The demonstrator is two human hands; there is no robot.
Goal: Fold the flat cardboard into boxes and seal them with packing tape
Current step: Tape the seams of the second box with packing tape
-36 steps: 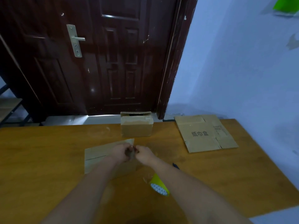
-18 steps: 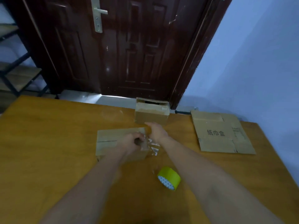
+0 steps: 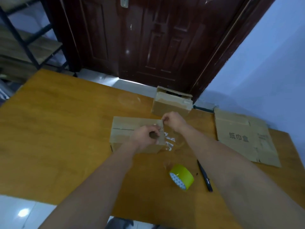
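Fingers of both hands (left (image 3: 146, 138), right (image 3: 171, 120)) pinch clear tape (image 3: 162, 129) over the box (image 3: 125, 134).

Dark wooden door (image 3: 148, 38) behind table (image 3: 57, 138); shelving (image 3: 29, 45) left, blurred.

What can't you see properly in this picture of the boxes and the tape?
- Head view: the near right corner of the box being taped is hidden by the left hand.
- The clear tape strip shows only as glints; its edges can't be traced.
- The inside of the far box is a dark gap.
- The small print on the flat cardboard is too blurred to read.
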